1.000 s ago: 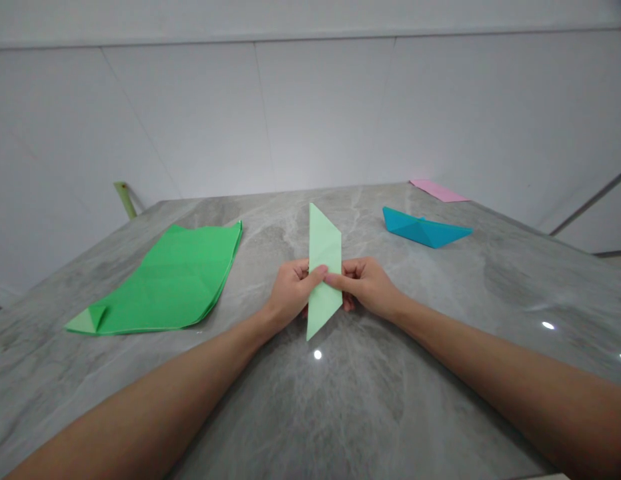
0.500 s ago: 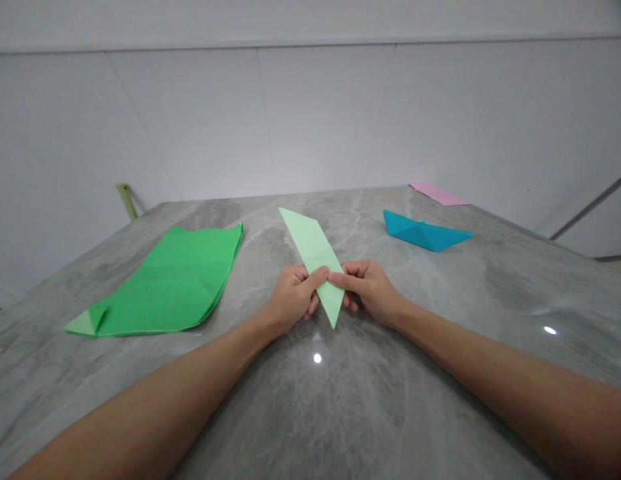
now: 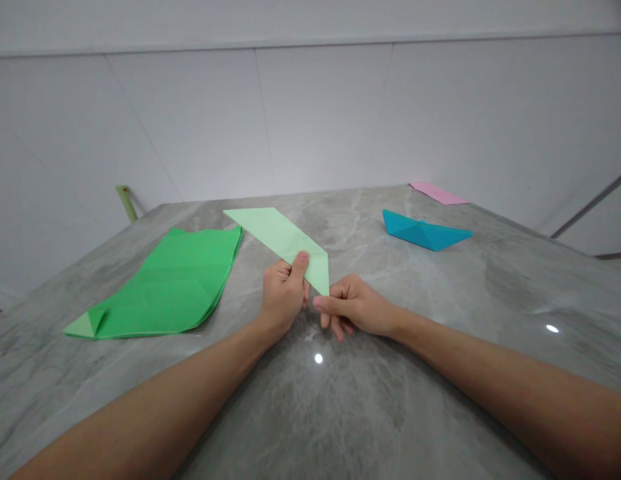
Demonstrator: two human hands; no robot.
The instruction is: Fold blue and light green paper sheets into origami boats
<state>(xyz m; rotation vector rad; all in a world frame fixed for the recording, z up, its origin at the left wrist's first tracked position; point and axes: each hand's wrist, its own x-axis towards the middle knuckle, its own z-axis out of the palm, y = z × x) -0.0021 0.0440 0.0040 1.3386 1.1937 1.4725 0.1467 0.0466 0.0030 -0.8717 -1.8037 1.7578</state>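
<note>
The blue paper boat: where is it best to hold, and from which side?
Probably pinch the blue paper boat at its middle, coming from above: the hull is widest there, while both ends narrow to points that could bend.

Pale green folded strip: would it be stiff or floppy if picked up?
Probably fairly stiff along its length: the long end of the pale green strip juts well past the left hand without visibly sagging. It is likely very light, as it looks like thin folded paper. It would probably bend or crease easily if pressed across its width.
</note>
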